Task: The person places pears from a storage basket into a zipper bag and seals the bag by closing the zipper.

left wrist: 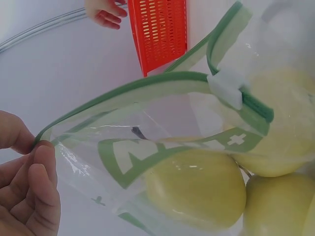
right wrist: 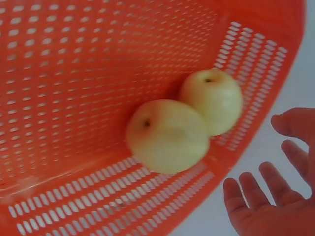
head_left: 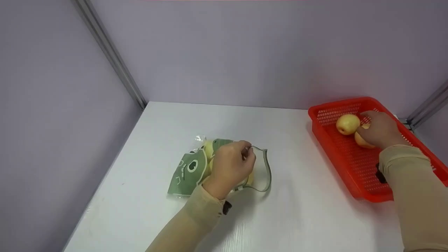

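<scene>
A clear slider zip bag (head_left: 189, 173) printed with a green cartoon face lies on the white table, holding several yellow apples (left wrist: 197, 189). My left hand (head_left: 231, 166) pinches the green zip edge (left wrist: 133, 83) of its mouth between thumb and fingers, keeping it gaping. The white slider (left wrist: 226, 90) sits toward one end of the zip. To the right, my right hand (head_left: 381, 129) reaches into a red basket (head_left: 336, 154), fingers spread over one apple (head_left: 364, 138). Another apple (head_left: 348, 124) lies against it. The right wrist view shows this hand's fingers (right wrist: 275, 184) parted and holding nothing.
The perforated basket stands at the table's right side, its raised rim (head_left: 364, 99) around the apples. Pale walls (head_left: 227, 52) rise behind and left of the table (head_left: 150, 140), with a metal strip (head_left: 112, 52) in the left corner.
</scene>
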Demonstrator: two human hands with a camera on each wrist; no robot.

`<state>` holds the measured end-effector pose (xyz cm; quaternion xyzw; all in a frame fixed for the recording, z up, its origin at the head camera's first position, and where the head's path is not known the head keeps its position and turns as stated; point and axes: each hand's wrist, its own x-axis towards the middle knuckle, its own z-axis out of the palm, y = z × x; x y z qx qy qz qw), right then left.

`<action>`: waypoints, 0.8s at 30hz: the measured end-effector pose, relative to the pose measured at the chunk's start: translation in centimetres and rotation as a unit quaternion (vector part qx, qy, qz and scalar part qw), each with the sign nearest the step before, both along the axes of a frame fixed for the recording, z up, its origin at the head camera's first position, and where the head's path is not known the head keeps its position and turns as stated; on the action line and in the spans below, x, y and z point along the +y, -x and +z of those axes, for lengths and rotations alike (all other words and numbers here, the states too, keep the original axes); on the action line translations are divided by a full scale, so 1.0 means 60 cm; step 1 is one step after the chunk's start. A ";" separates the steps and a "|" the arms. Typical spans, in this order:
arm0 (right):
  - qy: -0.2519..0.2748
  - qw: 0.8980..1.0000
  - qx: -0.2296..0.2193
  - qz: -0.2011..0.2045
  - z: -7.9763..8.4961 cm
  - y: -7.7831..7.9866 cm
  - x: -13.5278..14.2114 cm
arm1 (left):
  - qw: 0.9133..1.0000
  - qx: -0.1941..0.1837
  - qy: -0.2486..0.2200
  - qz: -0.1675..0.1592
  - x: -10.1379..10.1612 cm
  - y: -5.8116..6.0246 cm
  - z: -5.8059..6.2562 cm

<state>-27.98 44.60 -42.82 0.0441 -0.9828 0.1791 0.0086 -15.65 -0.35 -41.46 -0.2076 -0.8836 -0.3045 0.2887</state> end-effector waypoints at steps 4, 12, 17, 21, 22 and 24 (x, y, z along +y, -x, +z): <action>-0.014 0.999 -0.034 -0.013 -0.022 -0.011 0.034 | 1.000 -0.001 0.004 -0.002 0.004 -0.008 0.004; -0.018 0.993 -0.104 -0.043 -0.046 -0.031 0.061 | 1.000 0.002 -0.001 -0.014 0.006 -0.019 0.007; 0.016 0.991 -0.120 -0.062 -0.056 -0.034 0.067 | 1.000 -0.005 0.002 -0.018 0.007 -0.023 0.009; 0.017 0.991 -0.110 -0.072 -0.066 -0.039 0.067 | 1.000 -0.012 0.005 -0.020 0.006 -0.026 0.007; 0.018 0.990 -0.114 -0.075 -0.069 -0.041 0.068 | 1.000 -0.013 0.005 -0.021 0.006 -0.026 0.007; 0.024 0.986 -0.139 -0.086 -0.073 -0.046 0.070 | 1.000 -0.015 0.005 -0.024 0.007 -0.027 0.006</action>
